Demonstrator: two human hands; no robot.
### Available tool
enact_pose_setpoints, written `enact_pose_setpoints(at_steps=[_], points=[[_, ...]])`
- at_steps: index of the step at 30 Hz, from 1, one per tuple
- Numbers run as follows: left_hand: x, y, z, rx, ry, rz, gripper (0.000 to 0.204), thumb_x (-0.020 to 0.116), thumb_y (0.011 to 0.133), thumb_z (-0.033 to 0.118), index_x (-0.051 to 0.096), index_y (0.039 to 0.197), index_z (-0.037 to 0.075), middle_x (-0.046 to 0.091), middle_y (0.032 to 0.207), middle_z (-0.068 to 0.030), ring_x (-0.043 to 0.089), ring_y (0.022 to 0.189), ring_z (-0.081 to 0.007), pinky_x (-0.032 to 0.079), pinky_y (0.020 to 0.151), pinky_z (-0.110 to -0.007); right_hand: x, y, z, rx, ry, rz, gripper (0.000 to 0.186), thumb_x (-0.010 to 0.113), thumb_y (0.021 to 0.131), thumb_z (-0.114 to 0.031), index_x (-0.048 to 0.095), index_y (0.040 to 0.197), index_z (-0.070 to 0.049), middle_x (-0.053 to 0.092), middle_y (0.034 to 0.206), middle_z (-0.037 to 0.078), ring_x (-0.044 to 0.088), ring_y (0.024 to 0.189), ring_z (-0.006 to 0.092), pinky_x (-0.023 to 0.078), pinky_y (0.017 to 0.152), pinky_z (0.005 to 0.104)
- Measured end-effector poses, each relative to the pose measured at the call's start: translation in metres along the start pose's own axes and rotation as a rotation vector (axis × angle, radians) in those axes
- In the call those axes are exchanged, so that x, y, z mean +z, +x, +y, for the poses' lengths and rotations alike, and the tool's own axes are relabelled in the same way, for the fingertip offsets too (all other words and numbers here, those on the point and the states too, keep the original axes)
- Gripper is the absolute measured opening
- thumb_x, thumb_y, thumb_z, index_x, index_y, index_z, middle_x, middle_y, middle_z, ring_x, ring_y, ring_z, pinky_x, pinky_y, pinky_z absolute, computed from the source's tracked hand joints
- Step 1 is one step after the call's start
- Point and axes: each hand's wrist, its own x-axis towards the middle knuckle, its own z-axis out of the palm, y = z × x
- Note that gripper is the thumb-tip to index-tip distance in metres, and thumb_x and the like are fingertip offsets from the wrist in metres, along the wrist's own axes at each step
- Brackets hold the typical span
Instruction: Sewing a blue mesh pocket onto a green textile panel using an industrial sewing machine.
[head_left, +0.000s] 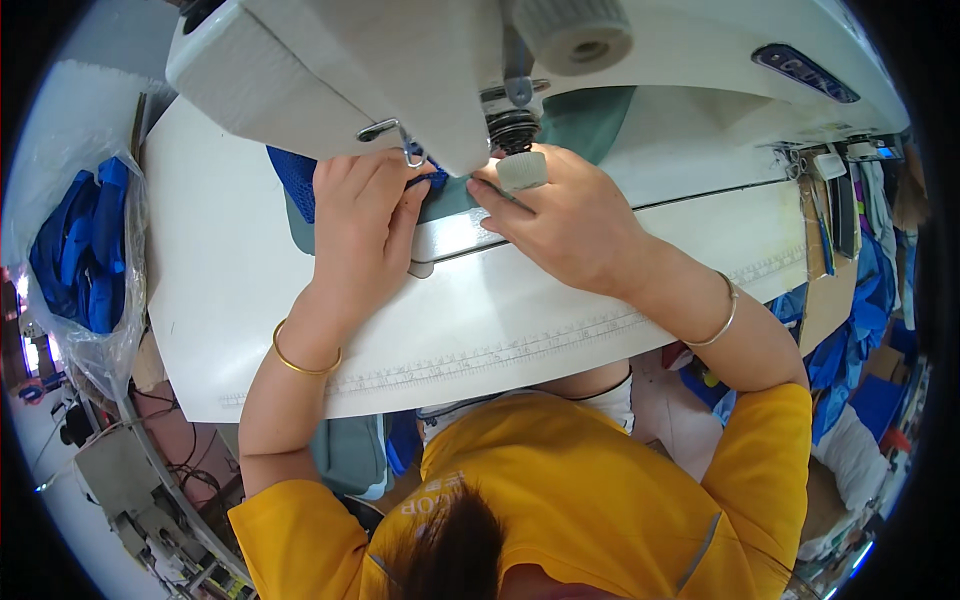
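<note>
Under the head of a white sewing machine (330, 75), my left hand (362, 215) is closed on a piece of blue fabric (292, 180), pinching its edge between thumb and fingers beside the presser area. Grey-green fabric (592, 120) lies beneath the blue piece and shows again behind my right hand (565, 215). That hand's fingers are bent together right of the needle area, with a thin dark-green edge between them that looks like the same fabric. The machine head hides the needle and some fingertips.
The white table (250, 340) has a printed ruler scale (480, 355) along its near edge. At the left hangs a clear plastic bag (85, 230) with blue fabric inside. Small tools (825, 200) and piled blue cloth (860, 320) are at the right. Grey-green cloth (350, 450) sits below the table.
</note>
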Motion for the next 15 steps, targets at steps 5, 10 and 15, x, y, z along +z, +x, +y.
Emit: enact_pose_setpoints(at_steps=[5, 10, 15], points=[[0.007, 0.001, -0.003, -0.111, -0.234, 0.125, 0.013, 0.068, 0.091, 0.008, 0.071, 0.103, 0.004, 0.07, 0.098, -0.0109, 0.061, 0.091, -0.0293, 0.041, 0.088, -0.04, -0.002, 0.0, -0.002, 0.047, 0.038, -0.034, 0.024, 0.076, 0.081, -0.016, 0.071, 0.102, -0.005, 0.061, 0.102, 0.004, 0.06, 0.101, 0.024, 0.053, 0.084, 0.0374], [0.01, 0.005, -0.01, -0.332, -0.463, 0.096, 0.015, 0.066, 0.093, 0.01, 0.072, 0.103, 0.001, 0.068, 0.09, -0.011, 0.06, 0.087, -0.0284, 0.043, 0.088, -0.039, -0.003, 0.002, -0.006, 0.051, 0.008, -0.026, 0.023, 0.077, 0.082, -0.017, 0.072, 0.102, -0.006, 0.062, 0.101, 0.002, 0.061, 0.094, 0.024, 0.054, 0.08, 0.0378], [0.007, 0.005, -0.008, -0.252, -0.445, 0.134, 0.013, 0.068, 0.092, 0.012, 0.071, 0.098, 0.002, 0.066, 0.087, -0.0096, 0.059, 0.086, -0.0282, 0.043, 0.088, -0.039, -0.005, 0.0, -0.008, 0.072, -0.037, -0.123, 0.026, 0.078, 0.083, -0.018, 0.073, 0.106, -0.006, 0.064, 0.105, 0.004, 0.062, 0.094, 0.025, 0.054, 0.08, 0.0377]])
